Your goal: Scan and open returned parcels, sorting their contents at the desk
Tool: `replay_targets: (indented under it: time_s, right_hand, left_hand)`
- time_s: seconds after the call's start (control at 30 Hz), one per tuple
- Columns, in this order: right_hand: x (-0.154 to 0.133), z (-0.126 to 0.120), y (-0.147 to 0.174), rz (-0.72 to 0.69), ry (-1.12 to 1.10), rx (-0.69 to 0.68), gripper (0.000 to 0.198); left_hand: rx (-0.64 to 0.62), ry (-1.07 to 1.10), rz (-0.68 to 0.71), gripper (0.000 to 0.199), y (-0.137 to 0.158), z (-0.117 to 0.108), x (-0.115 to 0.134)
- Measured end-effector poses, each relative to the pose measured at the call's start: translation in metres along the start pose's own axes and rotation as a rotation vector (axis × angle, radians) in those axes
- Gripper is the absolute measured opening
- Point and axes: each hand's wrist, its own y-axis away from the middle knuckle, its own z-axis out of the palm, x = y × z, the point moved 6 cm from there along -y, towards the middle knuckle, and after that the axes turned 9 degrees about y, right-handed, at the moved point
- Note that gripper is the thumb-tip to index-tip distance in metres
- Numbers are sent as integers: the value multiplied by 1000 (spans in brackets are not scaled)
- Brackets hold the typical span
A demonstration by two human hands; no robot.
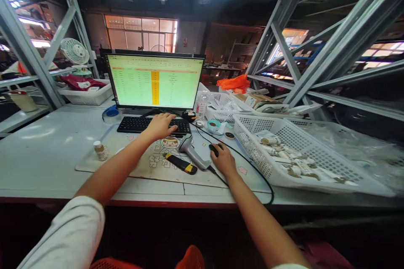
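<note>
Black and rounded, the mouse sits under the right hand, fingers curled over it; the left hand spreads its fingers across the dark keyboard. Beneath the mouse lies a pale cartoon-printed mat on a white table. Beyond stand a lit monitor and metal racking in a dim room.

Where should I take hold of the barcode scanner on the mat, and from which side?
The scanner is probably best gripped mid-handle, from above and the right, with the right hand, now on the mouse. Its handle slants toward the near right, the box cutter lies along its left, and its cable leaves the near end.
</note>
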Motion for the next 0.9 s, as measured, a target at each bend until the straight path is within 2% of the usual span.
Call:
replay_targets:
  time_s: [0.07,0.13,0.23,0.33,0.43,0.53,0.73,0.9]
  right_hand:
    - [0,2,-1,-25,0,12,42]
    - [1,5,-2,-43,11,16,43]
    - [2,8,-4,-65,28,18,46]
    - [3,10,-6,-77,35,20,47]
    - [5,12,-8,-75,42,22,47]
    - [7,14,-8,-81,46,37,48]
    - [7,15,-10,-102,44,37,50]
    - [12,19,-13,-75,30,2,56]
  left_hand:
    - [90,-8,19,55,46,-34,-8]
    - [118,-18,-73,60,98,-47,-30]
    - [54,4,-257,72,165,-33,-69]
    - [43,42,-344,78,203,-7,-92]
    - [77,113,-384,75,213,11,-102]
    - [131,192,-398,64,211,20,-107]
    - [158,217,-424,67,203,26,-117]
    - [197,281,-388,61,212,20,-101]
